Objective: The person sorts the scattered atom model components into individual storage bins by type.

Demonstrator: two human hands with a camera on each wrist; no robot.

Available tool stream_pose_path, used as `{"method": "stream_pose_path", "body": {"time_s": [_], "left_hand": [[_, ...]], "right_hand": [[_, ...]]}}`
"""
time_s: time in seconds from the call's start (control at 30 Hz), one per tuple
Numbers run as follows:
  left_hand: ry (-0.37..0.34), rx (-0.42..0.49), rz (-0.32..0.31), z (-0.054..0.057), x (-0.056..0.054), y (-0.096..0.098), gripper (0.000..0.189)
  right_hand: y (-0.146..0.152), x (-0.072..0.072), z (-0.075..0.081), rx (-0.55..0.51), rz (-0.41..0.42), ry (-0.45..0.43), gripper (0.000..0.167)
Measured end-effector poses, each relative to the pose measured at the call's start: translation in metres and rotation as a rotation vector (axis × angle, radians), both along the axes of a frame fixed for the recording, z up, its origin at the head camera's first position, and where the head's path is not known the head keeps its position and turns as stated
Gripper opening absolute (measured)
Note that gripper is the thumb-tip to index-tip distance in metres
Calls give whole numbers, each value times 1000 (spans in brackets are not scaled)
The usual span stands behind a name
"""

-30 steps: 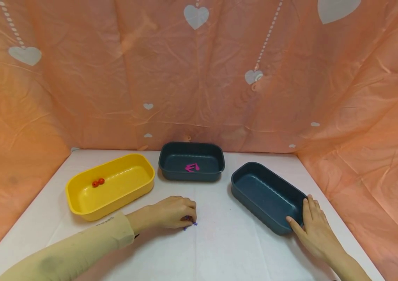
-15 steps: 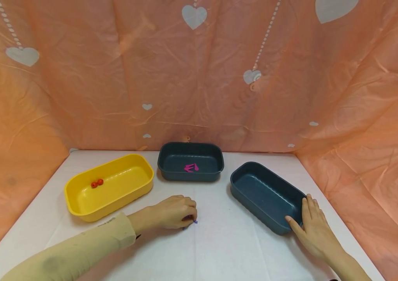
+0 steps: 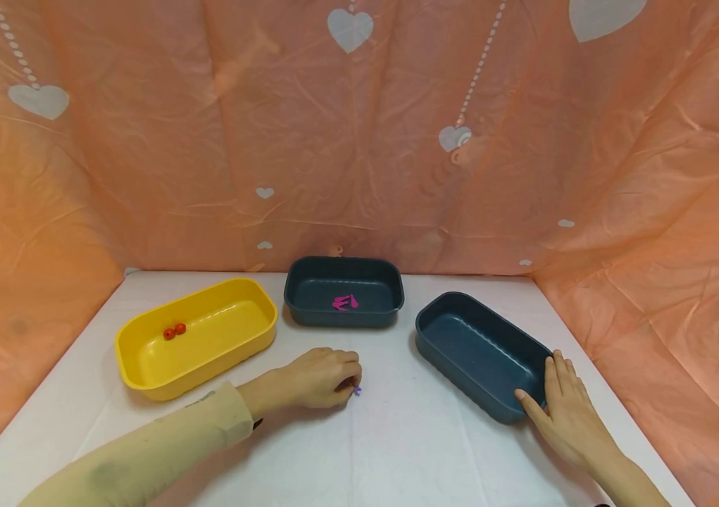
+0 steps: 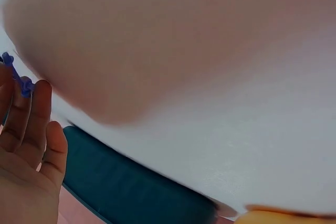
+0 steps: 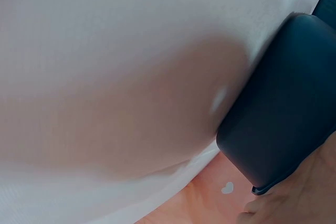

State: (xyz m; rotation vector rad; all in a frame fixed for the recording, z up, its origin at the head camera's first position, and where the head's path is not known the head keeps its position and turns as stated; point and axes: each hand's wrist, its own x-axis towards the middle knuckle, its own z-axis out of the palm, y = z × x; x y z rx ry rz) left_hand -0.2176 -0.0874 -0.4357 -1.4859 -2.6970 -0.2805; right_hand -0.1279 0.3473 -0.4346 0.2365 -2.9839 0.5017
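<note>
My left hand point(image 3: 327, 378) is over the middle of the table, its fingertips pinching a small purple piece point(image 3: 357, 391). In the left wrist view this purple piece point(image 4: 21, 81) is thin with knobbly ends, and part of it is hidden by the fingers; I cannot tell its kind. At the right, my right hand point(image 3: 567, 415) rests with straight fingers on the near end of a dark blue-grey tray point(image 3: 479, 366). The right wrist view has the side of that tray point(image 5: 283, 103) with part of the hand point(image 5: 299, 187) at its rim.
Left of the middle stands a yellow tray point(image 3: 232, 324) with two red beads point(image 3: 174, 331) in it. Another dark tray point(image 3: 343, 320), at the back, contains several magenta pieces point(image 3: 345, 303). An orange curtain point(image 3: 359, 176) with hearts hangs behind the white tabletop point(image 3: 410, 451).
My left hand has shifted slightly right and away from me, taking the purple piece along. The right hand stays at the tray's end.
</note>
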Motion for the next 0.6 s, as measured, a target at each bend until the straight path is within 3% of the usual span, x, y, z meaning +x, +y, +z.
{"method": "stream_pose_path", "body": {"time_s": [0.3, 0.6], "left_hand": [[43, 67, 16, 4, -5, 4, 3], [28, 177, 16, 8, -12, 8, 6]], "right_hand": [[0, 0, 0, 2, -2, -3, 93], [0, 0, 1, 0, -5, -8, 93]]}}
